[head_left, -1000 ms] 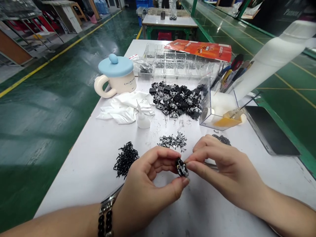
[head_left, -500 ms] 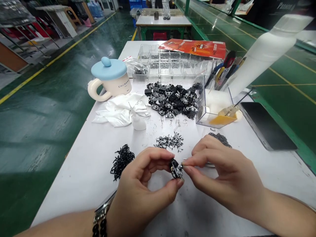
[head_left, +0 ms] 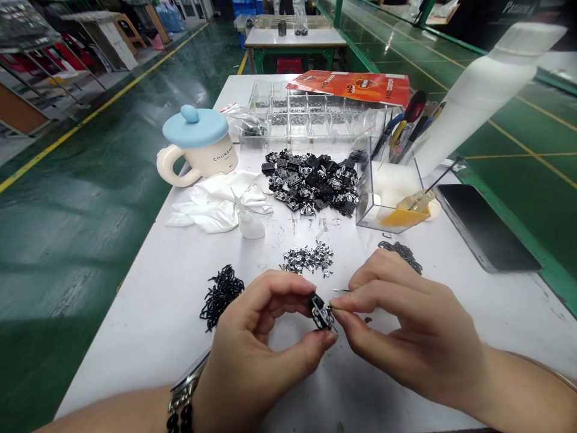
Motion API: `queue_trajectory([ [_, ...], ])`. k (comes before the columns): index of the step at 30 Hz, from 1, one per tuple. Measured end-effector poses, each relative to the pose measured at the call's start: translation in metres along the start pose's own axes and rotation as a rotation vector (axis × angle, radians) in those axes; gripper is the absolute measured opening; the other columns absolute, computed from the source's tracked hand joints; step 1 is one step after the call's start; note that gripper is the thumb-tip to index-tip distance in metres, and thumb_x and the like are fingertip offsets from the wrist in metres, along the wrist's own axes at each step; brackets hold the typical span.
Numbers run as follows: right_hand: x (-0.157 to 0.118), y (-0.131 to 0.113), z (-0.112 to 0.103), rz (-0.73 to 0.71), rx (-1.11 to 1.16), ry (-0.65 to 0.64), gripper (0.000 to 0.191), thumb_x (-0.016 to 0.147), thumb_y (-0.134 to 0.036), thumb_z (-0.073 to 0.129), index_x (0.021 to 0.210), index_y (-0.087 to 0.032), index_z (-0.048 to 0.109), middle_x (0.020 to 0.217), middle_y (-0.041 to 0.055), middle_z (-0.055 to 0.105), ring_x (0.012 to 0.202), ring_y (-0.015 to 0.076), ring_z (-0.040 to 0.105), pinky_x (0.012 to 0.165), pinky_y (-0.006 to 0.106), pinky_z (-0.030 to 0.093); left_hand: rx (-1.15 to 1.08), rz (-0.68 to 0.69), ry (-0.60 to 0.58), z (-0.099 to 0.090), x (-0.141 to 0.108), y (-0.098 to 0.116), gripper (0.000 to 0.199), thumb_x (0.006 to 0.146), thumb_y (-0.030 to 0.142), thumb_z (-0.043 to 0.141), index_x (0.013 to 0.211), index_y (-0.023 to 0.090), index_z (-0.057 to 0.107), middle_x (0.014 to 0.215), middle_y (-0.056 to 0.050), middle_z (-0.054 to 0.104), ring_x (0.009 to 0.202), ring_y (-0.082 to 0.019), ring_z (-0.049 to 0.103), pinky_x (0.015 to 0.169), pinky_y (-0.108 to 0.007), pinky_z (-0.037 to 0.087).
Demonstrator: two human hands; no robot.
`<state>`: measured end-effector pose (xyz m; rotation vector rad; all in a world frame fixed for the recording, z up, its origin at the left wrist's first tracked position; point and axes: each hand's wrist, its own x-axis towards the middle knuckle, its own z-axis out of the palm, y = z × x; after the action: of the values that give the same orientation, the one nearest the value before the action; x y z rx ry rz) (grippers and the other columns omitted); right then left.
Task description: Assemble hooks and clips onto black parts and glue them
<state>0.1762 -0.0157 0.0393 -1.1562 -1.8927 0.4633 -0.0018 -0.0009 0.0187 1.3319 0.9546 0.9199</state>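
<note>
My left hand pinches a small black-and-silver mechanical part between thumb and fingertips, tilted above the table. Thumb and forefinger of my right hand are pressed together at the part's right side; whatever they grip there is too small to make out. Behind the right fingers shows a thin metal tip, the rest of it hidden by the hand. Just beyond the hands lies a pile of small silver pieces. A heap of black bent pieces is left of my left hand.
Farther back lies a big heap of black-and-silver parts. Around it stand a lidded mug, white cloth, small squeeze bottle, clear tool box and divided tray. At right are dark pieces and a phone.
The right fingers have shifted slightly at the part's side, and the thin metal tip behind them shows more. The left hand keeps its hold on the part. The view has moved slightly.
</note>
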Motion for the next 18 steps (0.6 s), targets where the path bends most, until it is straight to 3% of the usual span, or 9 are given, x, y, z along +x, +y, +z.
queue_trajectory([
  [9,-0.0008,-0.0007,-0.0003,0.01,-0.012,0.005,0.013,0.076,-0.003,0.058,0.074,-0.015,0.056,0.065,0.0005,0.053,0.066,0.0106,0.047,0.061,0.026,0.039,0.0,0.011,0.0,0.0002,0.0016,-0.0001,0.04,0.066,0.007,0.074,0.095,0.031,0.06,0.094,0.007,0.061,0.088,-0.005,0.062,0.084,-0.007,0.05],
  [18,-0.0008,-0.0015,-0.0023,-0.098,-0.112,-0.015,0.014,0.078,-0.002,0.054,0.083,-0.015,0.056,0.066,0.0018,0.054,0.066,0.0131,0.043,0.059,0.029,0.035,-0.016,0.03,-0.004,0.0014,0.0015,-0.001,0.043,0.066,0.003,0.073,0.096,0.031,0.061,0.096,0.006,0.062,0.091,-0.006,0.061,0.085,-0.008,0.05],
])
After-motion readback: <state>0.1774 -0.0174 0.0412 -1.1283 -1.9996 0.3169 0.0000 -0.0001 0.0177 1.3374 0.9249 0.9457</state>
